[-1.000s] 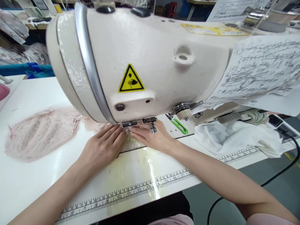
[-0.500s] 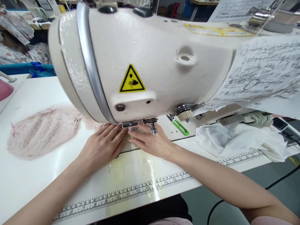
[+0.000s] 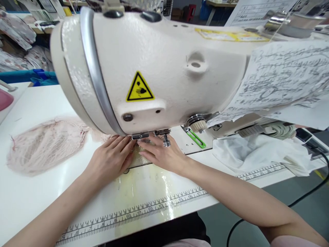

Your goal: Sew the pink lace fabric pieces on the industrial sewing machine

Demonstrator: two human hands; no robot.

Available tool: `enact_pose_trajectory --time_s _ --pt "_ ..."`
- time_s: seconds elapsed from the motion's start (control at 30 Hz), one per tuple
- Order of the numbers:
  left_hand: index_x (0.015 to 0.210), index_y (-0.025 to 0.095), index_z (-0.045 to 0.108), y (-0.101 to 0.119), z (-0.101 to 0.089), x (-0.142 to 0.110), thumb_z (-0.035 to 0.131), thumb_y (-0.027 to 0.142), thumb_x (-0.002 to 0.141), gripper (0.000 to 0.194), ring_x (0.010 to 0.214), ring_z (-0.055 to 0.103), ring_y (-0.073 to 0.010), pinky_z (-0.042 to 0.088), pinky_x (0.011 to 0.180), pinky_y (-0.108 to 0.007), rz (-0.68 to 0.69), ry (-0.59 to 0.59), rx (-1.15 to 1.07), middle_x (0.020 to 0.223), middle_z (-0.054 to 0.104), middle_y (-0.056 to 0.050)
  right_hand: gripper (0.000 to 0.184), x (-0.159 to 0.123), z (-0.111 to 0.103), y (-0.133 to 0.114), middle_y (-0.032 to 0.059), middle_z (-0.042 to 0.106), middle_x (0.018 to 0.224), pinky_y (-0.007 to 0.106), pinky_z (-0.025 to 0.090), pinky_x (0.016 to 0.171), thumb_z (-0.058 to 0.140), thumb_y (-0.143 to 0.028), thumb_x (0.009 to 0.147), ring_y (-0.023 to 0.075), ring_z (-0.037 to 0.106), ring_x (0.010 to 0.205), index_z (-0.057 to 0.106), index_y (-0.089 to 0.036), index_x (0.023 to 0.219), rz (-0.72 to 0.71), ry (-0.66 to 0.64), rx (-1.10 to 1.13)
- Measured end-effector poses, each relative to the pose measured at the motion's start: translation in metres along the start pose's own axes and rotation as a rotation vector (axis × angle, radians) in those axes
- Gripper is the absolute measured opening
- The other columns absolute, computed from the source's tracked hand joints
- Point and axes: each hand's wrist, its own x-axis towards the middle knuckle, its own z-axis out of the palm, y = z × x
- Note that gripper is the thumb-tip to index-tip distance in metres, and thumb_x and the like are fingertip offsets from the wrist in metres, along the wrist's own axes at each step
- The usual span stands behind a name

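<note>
A white sewing machine (image 3: 164,68) fills the upper middle of the view, and its head covers the stitching area. My left hand (image 3: 110,157) lies flat on the machine bed, left of the needle area, its fingertips at the edge of sheer pale pink fabric (image 3: 48,145). That gathered fabric spreads leftward over the table. My right hand (image 3: 164,152) rests flat right of the needle area, fingers stretched towards the left hand and partly hidden under the machine head. What lies beneath the fingertips is mostly hidden.
Green-handled thread snips (image 3: 196,138) lie on the bed to the right. White cloth (image 3: 257,154) lies farther right. A printed ruler (image 3: 140,212) runs along the table's front edge. Handwritten paper (image 3: 282,79) hangs on the machine. A black cable (image 3: 303,197) hangs at the right.
The view has shifted slightly, so the machine appears a little farther left. Both hands keep nearly the same pose beside the needle area.
</note>
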Motion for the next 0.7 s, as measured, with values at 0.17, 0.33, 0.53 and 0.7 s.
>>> enact_pose_trajectory --time_s 0.17,0.33,0.53,0.7 --pt "0.12 0.006 0.06 0.0013 0.0005 0.0005 0.048 0.027 0.093 0.036 0.087 0.068 -0.0259 0.054 0.08 -0.041 -0.029 -0.018 -0.01 0.105 0.072 -0.012 0.034 0.0014 0.0007 -0.0021 0.0091 0.065 0.117 0.039 0.042 0.093 0.049 -0.043 0.096 0.0225 0.057 0.106 0.062 -0.023 0.121 0.028 -0.019 -0.013" --pt "0.123 0.007 0.058 0.002 0.0007 -0.0007 0.046 0.029 0.094 0.038 0.087 0.066 -0.0265 0.053 0.08 -0.041 -0.048 -0.049 -0.007 0.104 0.071 -0.012 0.039 0.0015 -0.0017 -0.0048 0.0092 0.065 0.119 0.041 0.039 0.098 0.048 -0.043 0.096 0.0224 0.059 0.101 0.056 -0.023 0.129 0.064 -0.069 -0.03" --pt "0.126 0.005 0.057 0.0029 0.0003 -0.0006 0.045 0.03 0.094 0.041 0.093 0.066 -0.03 0.052 0.082 -0.044 -0.074 -0.041 -0.029 0.103 0.07 -0.016 0.043 0.0028 -0.0048 -0.0067 0.0105 0.065 0.118 0.043 0.036 0.101 0.045 -0.043 0.097 0.0224 0.061 0.097 0.054 -0.022 0.133 0.073 -0.116 -0.038" --pt "0.131 0.01 0.054 0.0037 0.0007 -0.0019 0.042 0.032 0.095 0.044 0.1 0.065 -0.0308 0.052 0.086 -0.046 -0.129 -0.081 -0.04 0.109 0.068 -0.017 0.034 0.0053 -0.0054 -0.0007 0.0051 0.065 0.119 0.04 0.04 0.097 0.045 -0.04 0.098 0.0211 0.062 0.099 0.059 -0.03 0.126 0.048 -0.134 0.004"
